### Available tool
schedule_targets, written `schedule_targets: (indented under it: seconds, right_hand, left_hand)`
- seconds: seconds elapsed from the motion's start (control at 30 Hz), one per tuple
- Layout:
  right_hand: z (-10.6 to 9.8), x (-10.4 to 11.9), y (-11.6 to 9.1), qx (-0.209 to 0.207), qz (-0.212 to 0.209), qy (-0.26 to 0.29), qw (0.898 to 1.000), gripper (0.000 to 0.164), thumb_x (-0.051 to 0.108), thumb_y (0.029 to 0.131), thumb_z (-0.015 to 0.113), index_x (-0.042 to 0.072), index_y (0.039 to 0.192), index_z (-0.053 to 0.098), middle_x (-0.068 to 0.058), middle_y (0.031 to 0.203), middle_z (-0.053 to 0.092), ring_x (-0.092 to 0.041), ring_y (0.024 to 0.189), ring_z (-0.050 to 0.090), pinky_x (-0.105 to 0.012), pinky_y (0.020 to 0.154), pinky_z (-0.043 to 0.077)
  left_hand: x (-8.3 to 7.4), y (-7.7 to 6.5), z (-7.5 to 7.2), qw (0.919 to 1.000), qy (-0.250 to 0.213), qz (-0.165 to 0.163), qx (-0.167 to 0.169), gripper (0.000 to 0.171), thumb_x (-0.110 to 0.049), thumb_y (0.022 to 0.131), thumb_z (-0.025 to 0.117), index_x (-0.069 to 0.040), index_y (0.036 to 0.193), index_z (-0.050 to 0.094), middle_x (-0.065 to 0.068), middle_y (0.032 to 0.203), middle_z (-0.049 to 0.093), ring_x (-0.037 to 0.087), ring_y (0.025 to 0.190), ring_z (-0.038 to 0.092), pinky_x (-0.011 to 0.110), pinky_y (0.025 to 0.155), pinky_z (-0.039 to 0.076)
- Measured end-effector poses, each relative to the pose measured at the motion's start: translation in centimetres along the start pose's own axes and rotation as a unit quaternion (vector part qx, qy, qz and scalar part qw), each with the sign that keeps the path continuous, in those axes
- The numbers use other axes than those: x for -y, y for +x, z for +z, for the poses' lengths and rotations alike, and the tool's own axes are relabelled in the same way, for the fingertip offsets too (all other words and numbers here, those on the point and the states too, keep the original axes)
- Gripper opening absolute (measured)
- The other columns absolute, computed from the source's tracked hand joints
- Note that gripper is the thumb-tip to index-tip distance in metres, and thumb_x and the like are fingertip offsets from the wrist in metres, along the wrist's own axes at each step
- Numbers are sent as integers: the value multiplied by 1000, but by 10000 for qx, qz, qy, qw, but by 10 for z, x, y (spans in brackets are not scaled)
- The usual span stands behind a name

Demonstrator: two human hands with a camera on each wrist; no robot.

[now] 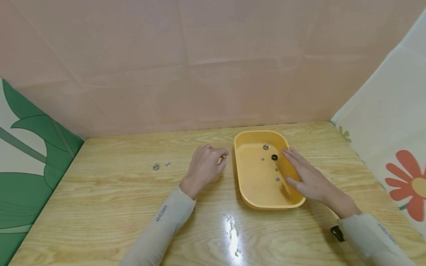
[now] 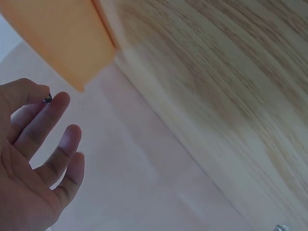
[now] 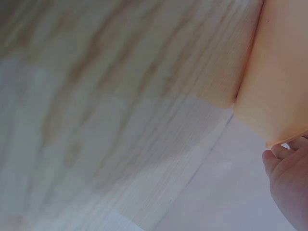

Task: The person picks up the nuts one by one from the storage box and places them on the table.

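Note:
My left hand (image 1: pixel 206 164) is just left of the yellow tray (image 1: pixel 244 192), pinching a small metal nut (image 2: pixel 47 99) between thumb and index finger; the fingers mostly cover the nut. In the left wrist view, the other fingers are spread and slightly bent. On the right, my right hand (image 1: pixel 309 179) rests over the tray's right rim with fingers extended and thumb apart. Inside the tray lie a black nut (image 1: pixel 274 157), a silver nut (image 1: pixel 266 147), another silver nut (image 1: pixel 277 178) and tiny metal pieces (image 1: pixel 263 159).
Left of my left hand, a larger silver nut (image 1: pixel 155 167) and a smaller one (image 1: pixel 168 164) lie on the wooden table (image 1: pixel 100 199). A pinkish cloth (image 1: pixel 199 92) hangs behind the table's back edge. A black strap piece (image 1: pixel 337 233) shows beside the right sleeve.

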State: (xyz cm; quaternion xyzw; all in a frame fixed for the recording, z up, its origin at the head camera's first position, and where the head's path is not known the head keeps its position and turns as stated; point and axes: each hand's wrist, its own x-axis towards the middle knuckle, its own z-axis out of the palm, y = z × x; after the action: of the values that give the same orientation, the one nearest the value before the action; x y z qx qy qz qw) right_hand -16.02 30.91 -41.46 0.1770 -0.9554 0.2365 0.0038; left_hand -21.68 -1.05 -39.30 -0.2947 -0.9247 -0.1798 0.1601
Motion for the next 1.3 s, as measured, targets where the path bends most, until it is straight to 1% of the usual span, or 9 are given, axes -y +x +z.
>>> schedule_targets:
  seconds: [0.13,0.23,0.37,0.7,0.97,1.3]
  right_hand:
    - [1,0,0,-28,-29,21,10000,79,10,91,60,4,158,19,-23,164,15,-41,153,8,-67,116,17]
    - [1,-1,0,-50,-58,14,10000,78,10,91,61,3,157,20,-23,164,17,-40,153,9,-66,117,17]
    - [2,-1,-1,-46,-75,-8,10000,78,10,91,61,3,157,20,-24,163,17,-40,153,9,-65,118,17]
    - [1,-1,-1,-87,-126,-80,9999,78,11,91,61,4,157,20,-24,163,19,-40,153,10,-65,117,18]
    - [0,-1,-1,-66,-97,-54,9999,78,12,91,61,4,157,20,-24,163,18,-40,153,9,-66,117,18]
    - [0,0,0,-39,-86,-43,9999,79,11,91,61,4,157,20,-24,163,17,-40,153,9,-68,115,20]
  left_hand:
    - [4,-1,0,10000,78,-13,-51,14,-14,90,70,-17,101,77,-6,90,77,15,76,62,30,69,48]
    - [7,-3,1,9998,160,35,-134,12,-13,89,70,-16,98,77,-5,88,77,15,73,61,29,66,47]
    - [10,-5,1,9996,216,67,-175,11,-12,89,70,-16,96,77,-4,87,78,16,73,61,28,66,48]
    - [19,-8,-2,9996,204,-153,-90,13,-12,89,71,-15,99,77,-4,91,78,17,77,63,31,69,50]
    - [25,-11,-5,9992,212,-335,45,13,-14,89,71,-16,100,77,-4,91,77,15,76,60,30,69,47]
    - [35,-16,-7,9990,163,-409,-1,13,-11,89,69,-12,99,77,0,87,77,17,71,57,32,68,48]
